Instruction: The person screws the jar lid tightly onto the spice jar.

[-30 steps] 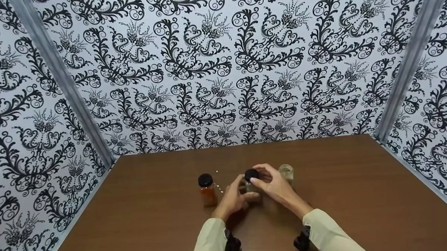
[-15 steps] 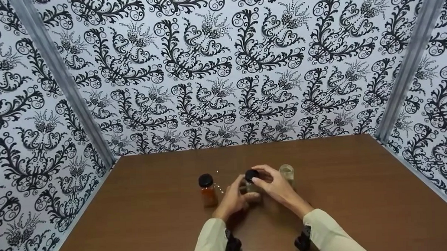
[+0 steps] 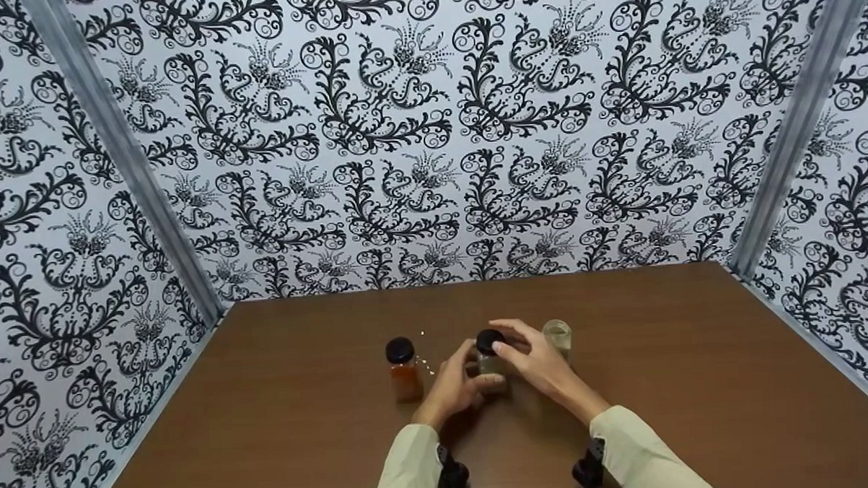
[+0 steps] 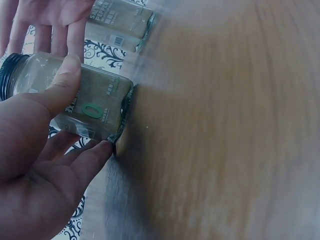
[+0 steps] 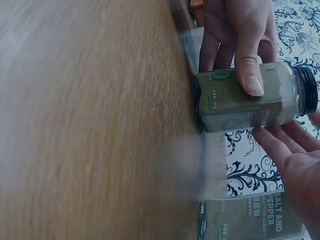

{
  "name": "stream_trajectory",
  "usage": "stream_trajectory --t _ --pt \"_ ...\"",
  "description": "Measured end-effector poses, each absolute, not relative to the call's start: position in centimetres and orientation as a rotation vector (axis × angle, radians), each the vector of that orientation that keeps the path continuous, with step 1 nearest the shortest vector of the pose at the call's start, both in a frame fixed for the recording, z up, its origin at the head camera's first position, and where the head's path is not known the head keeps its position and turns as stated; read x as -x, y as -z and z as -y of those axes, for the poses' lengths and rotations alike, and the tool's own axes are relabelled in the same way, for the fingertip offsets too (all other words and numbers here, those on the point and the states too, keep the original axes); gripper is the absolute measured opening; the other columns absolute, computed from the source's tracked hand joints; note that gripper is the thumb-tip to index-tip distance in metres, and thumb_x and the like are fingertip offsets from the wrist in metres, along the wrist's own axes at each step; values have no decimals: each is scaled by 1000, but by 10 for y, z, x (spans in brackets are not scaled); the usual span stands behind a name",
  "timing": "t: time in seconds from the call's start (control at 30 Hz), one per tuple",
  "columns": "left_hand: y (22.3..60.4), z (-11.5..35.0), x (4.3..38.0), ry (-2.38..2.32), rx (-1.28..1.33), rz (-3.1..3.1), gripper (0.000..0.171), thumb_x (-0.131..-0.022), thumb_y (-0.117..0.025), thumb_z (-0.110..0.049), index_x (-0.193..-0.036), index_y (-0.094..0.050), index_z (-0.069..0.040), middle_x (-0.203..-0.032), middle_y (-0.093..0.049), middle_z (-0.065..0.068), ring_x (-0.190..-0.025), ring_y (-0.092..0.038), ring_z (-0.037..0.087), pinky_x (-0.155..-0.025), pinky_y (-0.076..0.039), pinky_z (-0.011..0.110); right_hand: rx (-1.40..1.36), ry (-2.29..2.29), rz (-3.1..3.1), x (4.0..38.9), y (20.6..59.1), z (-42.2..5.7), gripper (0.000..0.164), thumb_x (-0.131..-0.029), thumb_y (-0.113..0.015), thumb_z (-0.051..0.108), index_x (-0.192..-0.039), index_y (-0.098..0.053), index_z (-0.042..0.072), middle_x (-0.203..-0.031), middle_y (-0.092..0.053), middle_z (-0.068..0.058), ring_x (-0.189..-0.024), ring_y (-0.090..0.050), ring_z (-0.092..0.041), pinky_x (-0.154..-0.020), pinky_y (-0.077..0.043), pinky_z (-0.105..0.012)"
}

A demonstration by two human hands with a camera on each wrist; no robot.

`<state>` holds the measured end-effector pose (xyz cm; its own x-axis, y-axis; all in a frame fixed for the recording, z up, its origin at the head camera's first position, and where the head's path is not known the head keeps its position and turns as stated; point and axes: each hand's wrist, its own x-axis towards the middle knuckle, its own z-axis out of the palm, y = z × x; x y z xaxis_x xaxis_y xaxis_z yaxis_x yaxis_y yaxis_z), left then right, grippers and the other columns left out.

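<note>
A small glass spice jar (image 3: 490, 363) of greenish-grey powder stands on the brown table (image 3: 683, 351), wearing a black cap (image 3: 488, 339). My left hand (image 3: 466, 379) grips its body; the thumb (image 4: 60, 87) presses the green-printed label (image 4: 92, 111). My right hand (image 3: 516, 351) curls over the cap from the right, fingertips around its rim. In the right wrist view the jar (image 5: 247, 100), the cap (image 5: 308, 90), the left hand (image 5: 240, 40) and my right hand (image 5: 292, 160) all show close up.
An orange-filled jar (image 3: 404, 369) with a black cap stands left of the hands. An uncapped salt-and-pepper jar (image 3: 557, 338) stands just right of them, also the labelled jar (image 5: 252, 220). Patterned walls (image 3: 430, 143) enclose the table on three sides.
My right hand's fingers have shifted slightly round the black cap. The jar, the left hand and the other two jars stay in place.
</note>
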<state>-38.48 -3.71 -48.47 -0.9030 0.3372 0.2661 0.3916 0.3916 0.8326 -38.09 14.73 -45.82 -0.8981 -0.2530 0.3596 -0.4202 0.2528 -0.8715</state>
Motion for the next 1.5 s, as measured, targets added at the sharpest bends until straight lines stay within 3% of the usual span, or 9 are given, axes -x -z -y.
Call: stream_trajectory --t 0.2,0.43,0.63,0.8,1.07,1.3,1.5 --pt "485 36 384 1613 679 2555 52 -85 -79 -21 -131 -56 -13 -122 -67 19 -113 -67 36 -67 -58 32 -659 -1740 2328 380 458 -146 36 -97 -65 16 -130 -61 2 -127 -65 -21 -123 -62 -35 -105 -50 -39" --pt "485 36 384 1584 671 2569 53 -85 -80 -23 -131 -55 -14 -123 -67 17 -116 -66 36 -77 -59 37 -597 -1757 2321 382 460 -144 33 -94 -70 15 -124 -63 5 -123 -67 -20 -118 -65 -34 -101 -52 -36" --pt "485 36 385 1564 673 2569 53 -86 -79 -24 -132 -55 -13 -125 -67 17 -119 -65 37 -90 -57 45 -624 -1742 2319 383 461 -145 39 -95 -68 16 -133 -59 6 -129 -65 -21 -122 -63 -35 -105 -50 -43" --pt "485 37 385 1562 653 2583 54 -86 -79 -26 -132 -55 -14 -124 -68 16 -120 -65 37 -88 -58 41 -666 -1715 2327 382 460 -146 39 -96 -65 14 -133 -60 3 -131 -64 -23 -123 -62 -37 -105 -50 -45" --pt "484 38 385 1622 644 2593 52 -86 -78 -25 -132 -55 -17 -128 -64 14 -121 -63 36 -73 -57 34 -659 -1697 2319 382 459 -145 34 -94 -70 16 -125 -62 3 -122 -68 -21 -116 -66 -35 -99 -54 -34" --pt "485 37 386 1573 631 2602 56 -85 -79 -27 -134 -55 -17 -128 -65 13 -116 -66 32 -73 -58 34 -642 -1724 2315 384 461 -145 41 -94 -70 15 -133 -59 5 -127 -66 -21 -119 -64 -36 -104 -50 -45" --pt "484 37 385 1580 607 2611 55 -85 -80 -27 -133 -55 -17 -127 -66 14 -114 -67 32 -66 -56 30 -678 -1705 2318 384 462 -146 40 -96 -66 15 -134 -59 2 -129 -65 -23 -121 -63 -37 -106 -49 -47"
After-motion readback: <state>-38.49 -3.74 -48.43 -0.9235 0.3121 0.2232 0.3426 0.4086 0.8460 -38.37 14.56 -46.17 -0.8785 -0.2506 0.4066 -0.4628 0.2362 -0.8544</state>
